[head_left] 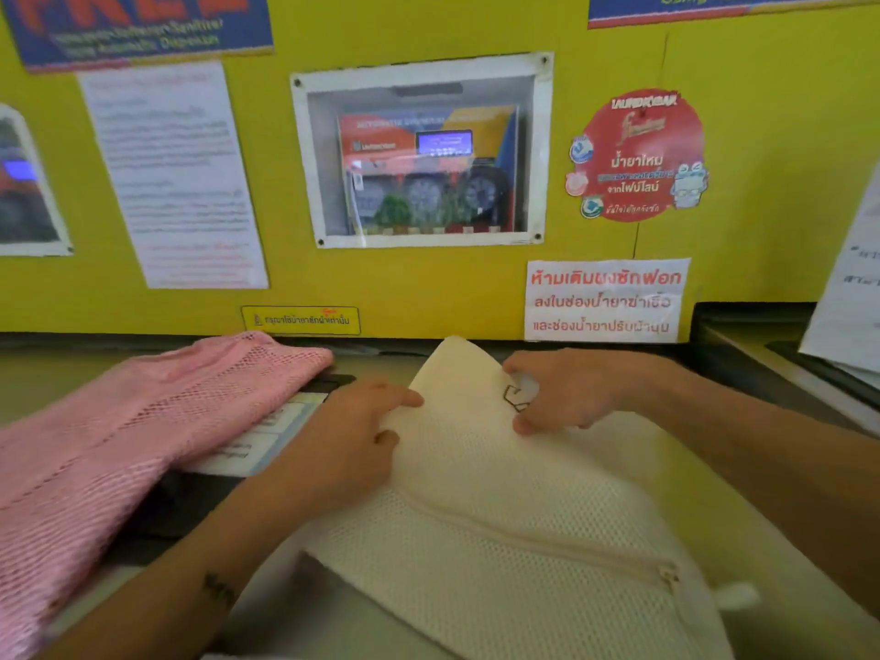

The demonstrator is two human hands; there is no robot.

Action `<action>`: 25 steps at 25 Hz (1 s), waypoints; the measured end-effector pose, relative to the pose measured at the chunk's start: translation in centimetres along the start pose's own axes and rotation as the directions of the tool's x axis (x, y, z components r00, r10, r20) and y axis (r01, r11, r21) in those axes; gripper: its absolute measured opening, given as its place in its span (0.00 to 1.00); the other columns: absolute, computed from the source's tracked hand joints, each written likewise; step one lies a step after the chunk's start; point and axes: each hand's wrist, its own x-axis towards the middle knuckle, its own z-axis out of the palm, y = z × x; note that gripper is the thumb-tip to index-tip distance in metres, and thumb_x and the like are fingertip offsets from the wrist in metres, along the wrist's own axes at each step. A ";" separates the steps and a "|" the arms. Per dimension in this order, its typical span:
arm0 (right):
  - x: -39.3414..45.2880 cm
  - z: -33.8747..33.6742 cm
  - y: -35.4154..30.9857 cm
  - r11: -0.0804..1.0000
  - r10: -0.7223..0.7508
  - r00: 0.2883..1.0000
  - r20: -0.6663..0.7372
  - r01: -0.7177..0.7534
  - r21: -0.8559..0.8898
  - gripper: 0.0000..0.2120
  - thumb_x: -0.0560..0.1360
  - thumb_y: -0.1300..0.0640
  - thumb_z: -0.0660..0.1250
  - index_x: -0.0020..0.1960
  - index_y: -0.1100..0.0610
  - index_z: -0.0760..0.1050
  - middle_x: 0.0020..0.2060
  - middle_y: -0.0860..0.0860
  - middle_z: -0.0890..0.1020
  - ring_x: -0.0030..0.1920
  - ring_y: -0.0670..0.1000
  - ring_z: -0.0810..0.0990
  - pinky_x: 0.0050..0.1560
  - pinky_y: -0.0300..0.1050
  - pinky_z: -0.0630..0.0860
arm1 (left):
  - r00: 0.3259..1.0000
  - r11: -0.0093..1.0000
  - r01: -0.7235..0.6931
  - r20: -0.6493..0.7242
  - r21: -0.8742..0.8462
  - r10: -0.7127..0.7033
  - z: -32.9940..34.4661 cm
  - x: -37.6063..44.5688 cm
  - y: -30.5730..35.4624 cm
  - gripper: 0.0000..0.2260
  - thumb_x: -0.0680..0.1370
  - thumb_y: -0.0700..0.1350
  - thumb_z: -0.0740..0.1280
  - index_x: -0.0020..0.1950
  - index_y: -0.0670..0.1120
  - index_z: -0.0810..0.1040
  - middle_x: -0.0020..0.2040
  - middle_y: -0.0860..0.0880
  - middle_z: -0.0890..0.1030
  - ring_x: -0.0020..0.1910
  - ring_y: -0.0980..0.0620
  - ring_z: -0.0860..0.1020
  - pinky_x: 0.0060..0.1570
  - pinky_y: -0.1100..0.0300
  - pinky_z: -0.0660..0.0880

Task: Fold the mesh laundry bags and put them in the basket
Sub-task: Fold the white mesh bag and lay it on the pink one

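A cream mesh laundry bag with a zipper across it lies on the machine top in front of me. My left hand pinches its left edge, thumb and fingers on the fabric. Near the bag's far corner, my right hand grips the fabric beside a small dark logo. A pink mesh laundry bag lies spread out to the left, untouched by either hand. No basket is in view.
A yellow wall panel with posters, stickers and a framed window stands right behind the work surface. A dark control panel with labels lies partly under the pink bag. A second machine top sits at the right.
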 end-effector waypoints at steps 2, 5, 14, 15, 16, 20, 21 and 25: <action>1.3 1.0 -2.1 0.993 -0.027 1.000 -0.003 0.027 0.118 0.35 0.75 0.53 0.70 0.76 0.46 0.56 0.58 0.47 0.70 0.47 0.49 0.77 0.40 0.41 0.77 | 0.984 0.993 -0.114 -0.132 0.040 0.118 -1.9 -0.7 -1.5 0.19 0.75 0.36 0.65 0.62 0.52 0.80 0.57 0.52 0.78 0.54 0.51 0.75 0.58 0.56 0.71; 2.8 1.2 -6.6 0.967 -0.115 0.973 -0.201 0.156 0.200 0.30 0.74 0.58 0.69 0.71 0.45 0.62 0.51 0.45 0.75 0.46 0.49 0.78 0.39 0.43 0.76 | 0.916 0.967 -0.235 -0.311 0.101 0.255 -6.0 -1.9 -3.6 0.18 0.73 0.35 0.64 0.59 0.47 0.82 0.56 0.50 0.82 0.53 0.49 0.79 0.54 0.60 0.73; 7.0 1.4 -25.8 0.819 -0.441 0.684 -0.580 0.572 0.052 0.21 0.74 0.54 0.68 0.64 0.46 0.67 0.45 0.46 0.77 0.43 0.48 0.77 0.34 0.40 0.68 | 0.848 0.995 0.069 -0.530 0.068 -0.022 -20.2 -6.7 -17.6 0.17 0.75 0.32 0.66 0.57 0.49 0.83 0.54 0.52 0.81 0.48 0.57 0.75 0.49 0.78 0.66; 7.7 2.5 -27.6 0.813 -0.468 0.708 -0.528 0.580 0.058 0.22 0.75 0.51 0.68 0.67 0.46 0.66 0.48 0.47 0.77 0.47 0.50 0.77 0.38 0.39 0.70 | 0.844 0.989 0.141 -0.527 0.048 -0.095 -21.1 -7.6 -19.7 0.17 0.76 0.32 0.65 0.56 0.50 0.84 0.54 0.53 0.80 0.47 0.57 0.75 0.47 0.78 0.65; 8.4 3.6 -29.2 0.820 -0.493 0.754 -0.434 0.570 0.059 0.24 0.75 0.48 0.67 0.69 0.46 0.66 0.54 0.49 0.77 0.53 0.51 0.77 0.44 0.41 0.73 | 0.841 0.973 0.226 -0.513 0.044 -0.172 -21.7 -8.5 -22.1 0.17 0.76 0.33 0.65 0.56 0.52 0.84 0.54 0.53 0.80 0.47 0.56 0.75 0.47 0.75 0.66; 10.3 8.2 -32.6 0.840 -0.491 0.865 0.109 0.503 -0.204 0.26 0.79 0.39 0.57 0.74 0.47 0.64 0.73 0.49 0.68 0.70 0.52 0.68 0.64 0.46 0.64 | 0.862 0.838 0.499 -0.227 0.221 -0.453 -21.9 -13.2 -30.7 0.17 0.77 0.35 0.65 0.51 0.58 0.84 0.55 0.48 0.83 0.42 0.54 0.75 0.46 0.62 0.69; 10.8 9.0 -32.7 0.823 -0.486 0.858 0.167 0.514 -0.244 0.24 0.81 0.42 0.55 0.74 0.48 0.65 0.74 0.49 0.68 0.71 0.52 0.67 0.64 0.46 0.63 | 0.855 0.827 0.515 -0.202 0.227 -0.478 -21.6 -14.2 -31.9 0.17 0.77 0.36 0.65 0.50 0.58 0.84 0.55 0.47 0.83 0.39 0.56 0.75 0.45 0.62 0.69; 13.4 10.0 -32.8 0.862 -0.477 0.878 0.037 0.475 -0.177 0.20 0.80 0.51 0.57 0.73 0.47 0.66 0.73 0.51 0.68 0.69 0.53 0.68 0.63 0.46 0.65 | 0.834 0.845 0.522 -0.275 0.116 -0.478 -21.4 -16.0 -33.9 0.17 0.78 0.36 0.64 0.49 0.58 0.83 0.45 0.49 0.78 0.32 0.61 0.72 0.35 0.65 0.67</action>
